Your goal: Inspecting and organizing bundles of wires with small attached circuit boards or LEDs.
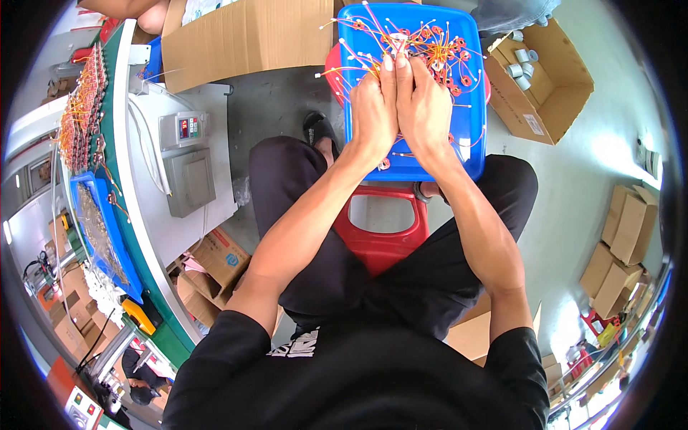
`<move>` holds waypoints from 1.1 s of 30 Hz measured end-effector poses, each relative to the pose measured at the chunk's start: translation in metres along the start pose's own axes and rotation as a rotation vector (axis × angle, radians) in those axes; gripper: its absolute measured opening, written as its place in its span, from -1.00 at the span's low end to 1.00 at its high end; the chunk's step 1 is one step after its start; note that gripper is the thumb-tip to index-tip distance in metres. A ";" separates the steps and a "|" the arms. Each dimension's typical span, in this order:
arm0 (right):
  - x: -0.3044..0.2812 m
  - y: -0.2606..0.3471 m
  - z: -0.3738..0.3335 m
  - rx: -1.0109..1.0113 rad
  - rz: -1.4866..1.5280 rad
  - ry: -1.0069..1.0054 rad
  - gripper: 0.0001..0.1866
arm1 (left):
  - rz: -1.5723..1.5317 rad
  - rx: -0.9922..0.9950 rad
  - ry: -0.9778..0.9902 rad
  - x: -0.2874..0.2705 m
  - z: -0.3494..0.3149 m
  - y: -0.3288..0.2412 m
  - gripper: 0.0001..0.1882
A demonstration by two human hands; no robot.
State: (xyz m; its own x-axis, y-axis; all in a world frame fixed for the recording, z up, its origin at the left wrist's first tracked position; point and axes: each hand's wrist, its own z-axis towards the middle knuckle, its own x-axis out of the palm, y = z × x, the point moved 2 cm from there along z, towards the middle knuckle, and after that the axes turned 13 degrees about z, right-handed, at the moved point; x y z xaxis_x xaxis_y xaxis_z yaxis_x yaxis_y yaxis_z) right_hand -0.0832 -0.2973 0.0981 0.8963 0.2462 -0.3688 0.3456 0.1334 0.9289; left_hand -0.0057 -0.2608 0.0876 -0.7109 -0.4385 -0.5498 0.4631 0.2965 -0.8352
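My left hand (374, 111) and my right hand (424, 107) are side by side over a blue plastic tray (469, 147), thumbs together. Both sets of fingers are closed at the thumb tips on a small wired part (398, 43), pale with pinkish-red leads; its exact shape is mostly hidden. Several small orange-red rings with thin wires (448, 54) and white plug ends lie heaped in the tray beyond my hands. A single ring part (384, 163) rests near the tray's front edge.
Under the tray is a red stool (383, 244). An open cardboard box (552, 79) with white rolls stands at right, and a large carton (247, 43) at upper left. On the left, a green-topped bench (115, 154) carries rows of wired parts and a blue bin (107, 233).
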 end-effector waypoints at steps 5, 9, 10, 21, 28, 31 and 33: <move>0.006 -0.002 0.003 -0.002 -0.050 -0.032 -0.61 | 0.019 0.021 0.023 0.001 0.009 0.005 -0.42; 0.008 -0.002 0.007 -0.029 -0.134 -0.047 -0.60 | 0.046 0.008 0.016 0.001 0.010 0.001 -0.41; 0.009 0.000 0.008 -0.023 -0.166 -0.038 -0.59 | 0.062 0.000 0.001 0.003 0.012 0.006 -0.40; -0.017 -0.043 0.027 0.211 0.675 -0.037 -0.59 | -0.569 -0.263 0.290 0.006 0.020 0.020 -0.43; -0.025 -0.045 0.029 0.274 0.779 -0.175 -0.67 | -0.852 -0.442 0.526 -0.002 0.010 0.021 -0.61; -0.041 -0.057 0.039 0.278 0.878 -0.276 -0.69 | -0.956 -0.464 0.614 -0.007 0.007 0.026 -0.69; -0.048 -0.061 0.043 0.256 0.964 -0.348 -0.71 | -1.008 -0.490 0.581 -0.012 0.008 0.029 -0.77</move>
State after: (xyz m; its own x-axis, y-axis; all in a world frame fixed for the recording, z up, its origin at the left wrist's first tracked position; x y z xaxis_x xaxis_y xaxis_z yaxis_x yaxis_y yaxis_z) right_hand -0.1355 -0.3586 0.0611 0.8390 -0.1547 0.5216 -0.5434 -0.1887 0.8180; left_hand 0.0204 -0.2539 0.0697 -0.8180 -0.2532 0.5166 -0.5751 0.3856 -0.7216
